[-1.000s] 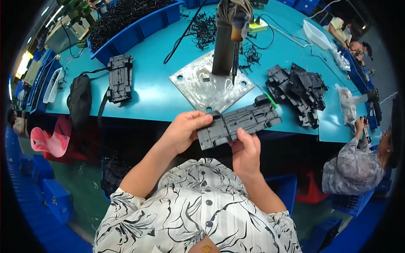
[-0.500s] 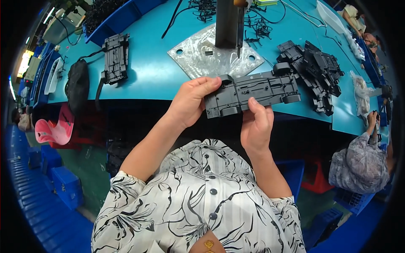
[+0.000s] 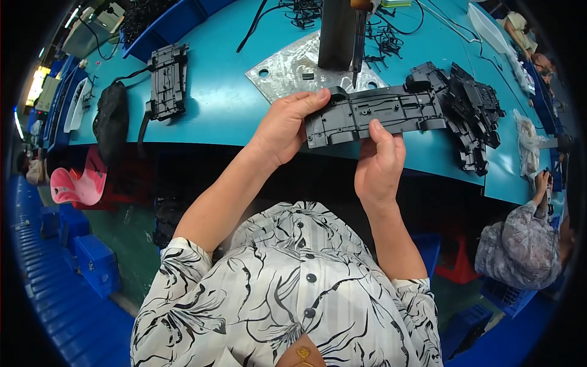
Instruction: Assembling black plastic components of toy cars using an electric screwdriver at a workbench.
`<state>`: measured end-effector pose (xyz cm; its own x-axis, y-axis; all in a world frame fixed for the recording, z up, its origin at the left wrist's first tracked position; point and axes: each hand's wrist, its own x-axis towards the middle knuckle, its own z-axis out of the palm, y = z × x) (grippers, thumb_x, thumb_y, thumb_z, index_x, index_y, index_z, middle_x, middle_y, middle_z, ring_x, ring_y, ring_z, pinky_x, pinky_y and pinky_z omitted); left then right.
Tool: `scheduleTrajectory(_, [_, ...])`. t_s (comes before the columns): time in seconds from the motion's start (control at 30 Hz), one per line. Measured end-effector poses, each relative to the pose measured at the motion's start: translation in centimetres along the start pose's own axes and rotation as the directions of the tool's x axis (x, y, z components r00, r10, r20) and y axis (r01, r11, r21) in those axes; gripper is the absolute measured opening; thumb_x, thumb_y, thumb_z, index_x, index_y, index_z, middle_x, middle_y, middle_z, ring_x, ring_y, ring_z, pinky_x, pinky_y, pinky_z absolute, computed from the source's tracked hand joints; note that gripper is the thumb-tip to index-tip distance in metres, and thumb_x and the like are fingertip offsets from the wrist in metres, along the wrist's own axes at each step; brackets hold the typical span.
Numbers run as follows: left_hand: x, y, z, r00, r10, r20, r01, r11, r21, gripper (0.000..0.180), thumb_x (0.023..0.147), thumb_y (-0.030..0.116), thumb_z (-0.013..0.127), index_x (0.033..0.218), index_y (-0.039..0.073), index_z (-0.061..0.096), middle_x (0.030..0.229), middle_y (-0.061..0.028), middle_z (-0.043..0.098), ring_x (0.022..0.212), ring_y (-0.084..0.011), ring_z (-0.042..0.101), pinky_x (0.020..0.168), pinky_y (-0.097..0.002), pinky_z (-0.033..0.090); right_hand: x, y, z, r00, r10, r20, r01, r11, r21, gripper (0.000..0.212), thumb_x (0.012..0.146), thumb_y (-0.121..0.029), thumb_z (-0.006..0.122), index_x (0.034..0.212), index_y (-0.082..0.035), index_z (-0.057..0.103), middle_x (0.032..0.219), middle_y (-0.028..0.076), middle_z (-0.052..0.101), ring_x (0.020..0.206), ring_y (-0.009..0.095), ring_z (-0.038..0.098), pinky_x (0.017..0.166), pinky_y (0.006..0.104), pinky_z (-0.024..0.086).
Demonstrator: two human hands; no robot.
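So your left hand (image 3: 284, 125) is gripping the near-left end of the black plastic part (image 3: 379, 113), thumb lying along the top by the far corner, and your right hand (image 3: 380, 168) is pinching the near long edge around the middle, thumb up on the face. Neither of your hands is spreading wide, both are closing around the part. You're holding it up in front of you, over the near edge of the teal bench (image 3: 226, 92). Its long axis is running mostly left to right, right end angling a bit away from you, ribbed face pointing up at the camera. The underside and most of your gripping fingers are hiding from view. Its right end is overlapping the pile of black parts (image 3: 480, 113), can't tell if they're touching. The upright driver's (image 3: 358, 55) top is getting cut off by the frame
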<state>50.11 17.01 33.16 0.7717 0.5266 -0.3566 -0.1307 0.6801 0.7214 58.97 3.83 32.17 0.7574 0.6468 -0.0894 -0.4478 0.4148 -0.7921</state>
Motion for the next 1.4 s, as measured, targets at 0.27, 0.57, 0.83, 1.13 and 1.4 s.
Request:
scheduleTrajectory(0.27, [0.8,0.8,0.2,0.999,0.035,0.032,-0.036,0.998,0.05,0.03,0.089,0.023,0.065,0.102,-0.004,0.06,0.093,-0.0096,0.065,0.081,-0.0157,0.066,0.071,-0.0293,0.056,1.0,-0.3,0.4,1.0,-0.014,0.024,0.015,0.999,-0.03,0.019,0.091,-0.014,0.051,0.106,-0.003,0.055,0.101,0.005,0.061,0.095,0.015,0.058,0.084,0.0305,0.045])
scheduleTrajectory(0.57, [1.2,1.0,0.2,0.996,0.075,0.045,-0.08,0.987,0.136,0.036,0.092,0.026,0.06,0.109,-0.006,0.059,0.1,-0.0144,0.065,0.088,-0.0189,0.067,0.076,-0.0309,0.058,1.2,-0.4,0.2,0.999,-0.033,0.009,0.033,0.999,-0.037,0.016,0.091,-0.016,0.054,0.102,-0.004,0.057,0.096,0.004,0.062,0.088,0.013,0.059,0.079,0.0291,0.046])
scheduleTrajectory(0.83, [1.4,1.3,0.2,0.997,0.065,0.04,-0.07,0.989,0.128,0.035,0.092,0.025,0.059,0.108,-0.006,0.059,0.098,-0.0149,0.065,0.085,-0.0186,0.068,0.074,-0.0302,0.058,1.2,-0.6,0.8,0.998,-0.038,0.058,0.039,0.999,-0.02,0.017,0.092,-0.017,0.054,0.103,-0.004,0.056,0.098,0.004,0.062,0.09,0.014,0.059,0.082,0.03,0.047])
scheduleTrajectory(1.13, [1.4,1.3,0.1,0.997,0.069,0.031,-0.072,0.989,0.129,0.035,0.092,0.025,0.061,0.108,-0.006,0.059,0.097,-0.0143,0.066,0.084,-0.018,0.068,0.072,-0.0293,0.058,1.2,-0.5,1.0,0.998,-0.044,0.053,0.045,0.999,-0.012,0.016,0.092,-0.018,0.054,0.101,-0.004,0.056,0.097,0.004,0.062,0.089,0.014,0.059,0.08,0.0303,0.048])
scheduleTrajectory(1.4, [1.5,1.1,0.4,0.996,0.086,0.03,-0.088,0.992,0.093,0.029,0.088,0.025,0.067,0.098,-0.002,0.062,0.089,-0.0084,0.065,0.075,-0.0138,0.065,0.066,-0.0269,0.056,1.2,-0.1,0.3,0.999,-0.033,-0.004,0.033,0.999,-0.033,0.016,0.091,-0.019,0.055,0.099,-0.005,0.057,0.094,0.004,0.063,0.085,0.014,0.061,0.076,0.0293,0.049])
